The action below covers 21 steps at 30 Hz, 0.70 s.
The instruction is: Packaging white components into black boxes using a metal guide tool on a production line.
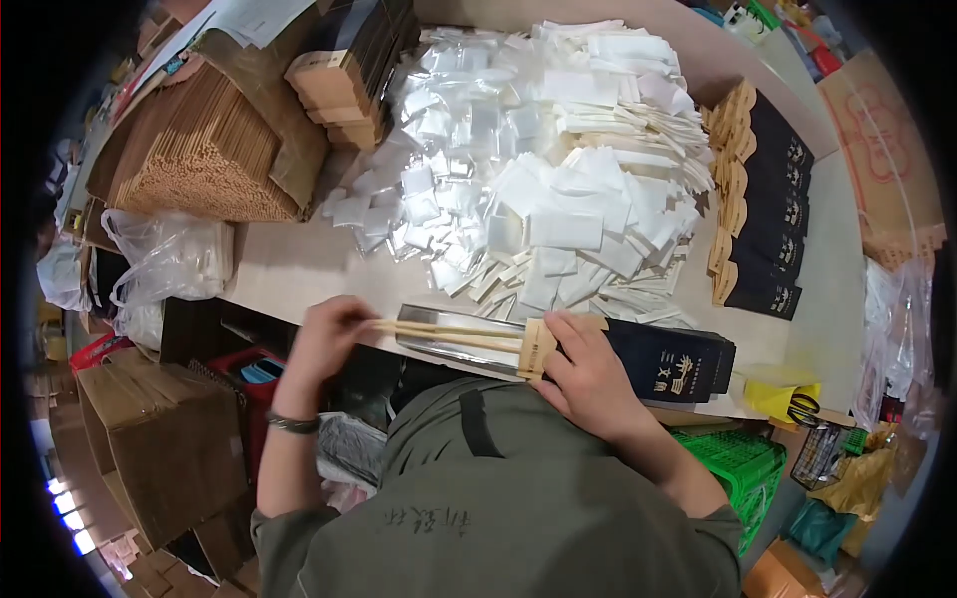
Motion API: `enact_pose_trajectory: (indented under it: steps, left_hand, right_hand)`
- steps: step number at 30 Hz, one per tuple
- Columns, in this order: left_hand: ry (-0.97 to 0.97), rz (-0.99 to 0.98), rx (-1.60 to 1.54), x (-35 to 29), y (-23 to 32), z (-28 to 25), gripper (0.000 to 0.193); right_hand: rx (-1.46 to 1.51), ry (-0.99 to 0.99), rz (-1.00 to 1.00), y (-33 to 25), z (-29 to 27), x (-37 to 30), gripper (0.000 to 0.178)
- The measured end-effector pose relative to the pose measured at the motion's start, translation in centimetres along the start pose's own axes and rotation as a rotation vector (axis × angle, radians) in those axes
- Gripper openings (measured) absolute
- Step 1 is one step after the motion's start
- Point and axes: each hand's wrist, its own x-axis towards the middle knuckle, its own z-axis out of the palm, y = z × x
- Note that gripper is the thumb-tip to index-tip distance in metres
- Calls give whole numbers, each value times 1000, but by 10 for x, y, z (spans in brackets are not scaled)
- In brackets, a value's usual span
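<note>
Close in front of me, a pair of wooden chopsticks lies over a shiny metal trough. My left hand pinches their left ends, though its fingertips are partly blurred. At the other end, the tips meet the tan mouth of a paper sleeve; how far they reach inside is hidden. My right hand grips this mouth, thumb on the near side and fingers on top. Under and beyond that hand, a stack of black paper sleeves extends to the right.
White paper packets and clear small packets heap across the table. Bundled chopsticks stand at the left, more black sleeves at the right. Scissors lie near the right edge; a green crate is below.
</note>
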Motion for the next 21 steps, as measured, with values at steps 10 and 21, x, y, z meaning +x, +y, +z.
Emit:
enact_pose_trajectory:
  steps: [10,21]
  left_hand:
    - [242,42,-93,9,53,104,20]
    - [44,583,841,3,75,85,57]
  right_hand:
    - [-115,-14,68,-15,13,11,39]
    - [24,74,-118,-5,-12,15,32]
